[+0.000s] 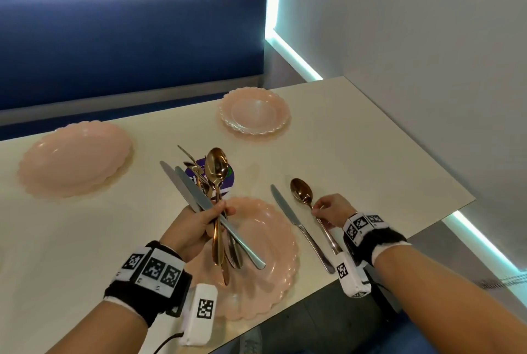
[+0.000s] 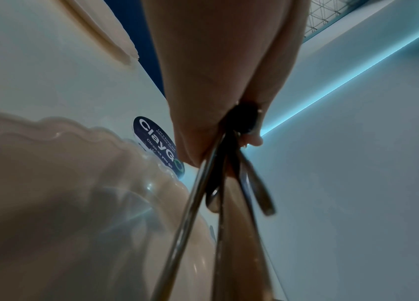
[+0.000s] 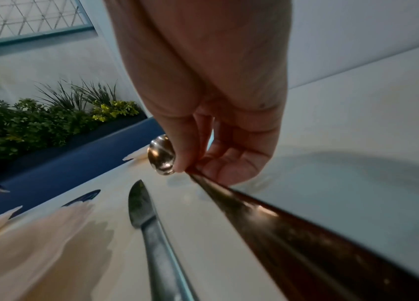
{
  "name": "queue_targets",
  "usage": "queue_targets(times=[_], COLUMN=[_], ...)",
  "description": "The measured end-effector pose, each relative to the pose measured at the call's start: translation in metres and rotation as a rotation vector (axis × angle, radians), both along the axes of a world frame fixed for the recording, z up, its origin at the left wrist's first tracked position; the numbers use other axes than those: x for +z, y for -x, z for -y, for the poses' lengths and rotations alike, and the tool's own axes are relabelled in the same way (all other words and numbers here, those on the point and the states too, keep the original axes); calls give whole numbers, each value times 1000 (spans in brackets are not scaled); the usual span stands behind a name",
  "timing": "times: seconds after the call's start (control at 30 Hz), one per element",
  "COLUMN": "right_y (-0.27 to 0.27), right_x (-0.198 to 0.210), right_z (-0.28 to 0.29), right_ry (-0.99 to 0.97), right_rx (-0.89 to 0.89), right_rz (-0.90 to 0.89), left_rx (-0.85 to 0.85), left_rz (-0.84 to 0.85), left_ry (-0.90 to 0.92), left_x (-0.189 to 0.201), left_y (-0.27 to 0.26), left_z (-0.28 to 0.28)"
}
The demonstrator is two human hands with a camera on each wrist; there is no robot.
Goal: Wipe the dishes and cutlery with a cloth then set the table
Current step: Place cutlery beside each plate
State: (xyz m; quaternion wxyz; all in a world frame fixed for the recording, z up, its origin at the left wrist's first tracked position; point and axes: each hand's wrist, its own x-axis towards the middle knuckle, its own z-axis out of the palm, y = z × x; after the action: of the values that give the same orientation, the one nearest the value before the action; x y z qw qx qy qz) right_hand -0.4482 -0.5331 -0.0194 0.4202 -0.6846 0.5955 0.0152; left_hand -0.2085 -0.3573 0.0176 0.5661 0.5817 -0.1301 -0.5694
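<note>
Right hand [image 1: 332,209] pinches the spoon [image 1: 302,192], probably aligning it beside the knife [image 1: 296,222]; left hand [image 1: 196,228] grips spare cutlery [image 1: 216,196].

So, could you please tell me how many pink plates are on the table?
3: one near plate under the left hand, one far left, one far centre. None seem hidden.
</note>
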Motion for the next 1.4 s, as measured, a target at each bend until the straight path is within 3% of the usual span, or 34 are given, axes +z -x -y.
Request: queue_targets(times=[0.63,0.77,0.87,1.0,1.1,1.27,1.4], right_y=[-10,-25,-57,-112,-148,-193,-218], right_x=[-9,12,45,81,92,90,81], right_z=[-2,-5,-20,-59,-90,-140,-168], right_ry=[41,225,320,236,158,10,-26], right_rx=[23,101,214,415,490,504,381], right_rz=[-87,-137,6,272,349,398,429], left_rx=[42,43,36,7,-16,-10,21], left_rz=[-61,-90,-92,-80,-30,14,3], left_ry=[-9,0,9,38,54,53,11], left_x=[7,13,17,25,32,35,34], left_y=[0,-4,-10,-19,-27,-51,-71], left_z=[-7,-14,-21,-34,-47,-79,-105])
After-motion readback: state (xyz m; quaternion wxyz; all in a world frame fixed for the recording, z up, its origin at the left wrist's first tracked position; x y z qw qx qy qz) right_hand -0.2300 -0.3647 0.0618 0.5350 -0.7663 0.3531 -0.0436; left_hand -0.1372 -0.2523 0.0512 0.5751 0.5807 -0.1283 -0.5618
